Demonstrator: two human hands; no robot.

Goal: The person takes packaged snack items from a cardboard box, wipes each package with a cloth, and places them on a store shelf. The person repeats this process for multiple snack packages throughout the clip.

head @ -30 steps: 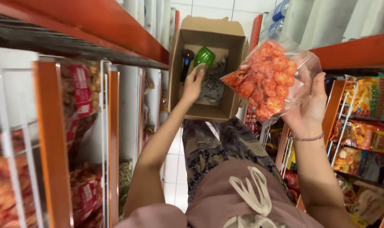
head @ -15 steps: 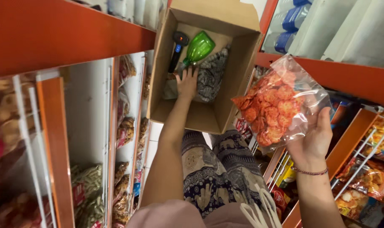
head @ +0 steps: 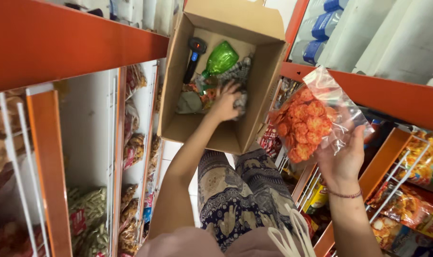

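1. On the left, the orange shelf (head: 78, 43) and its wire racks of packaged snacks (head: 133, 147) now sit closer and lower in view than a second ago; the person has leaned over the aisle.
2. The left hand (head: 224, 101) has gone from the rim of the cardboard box (head: 268, 71) down inside it. Its grip closes loosely over crumpled packets beside the green bottle (head: 219, 59) and the black scanner (head: 194, 56); whether anything is pinched cannot be told.
3. The right hand (head: 342, 152) keeps the clear bag of orange crackers (head: 304, 121) raised outside the box, fingers cupped under it, just as before: the bag has not gone in.
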